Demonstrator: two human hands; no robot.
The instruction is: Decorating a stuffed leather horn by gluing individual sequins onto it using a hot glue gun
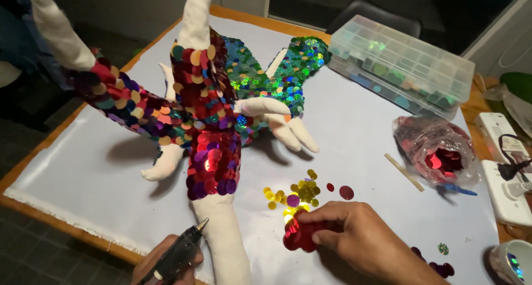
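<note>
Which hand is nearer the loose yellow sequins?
Right. The right hand, pinching red sequins, sits just below the yellow sequins. The left hand, holding the glue gun, is farther left.

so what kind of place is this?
Likely a home craft table, not a factory. A white fabric figure partly covered in sequins lies on a white sheet; the left hand holds a glue gun, and a clear compartment box of sequins sits behind.
</note>
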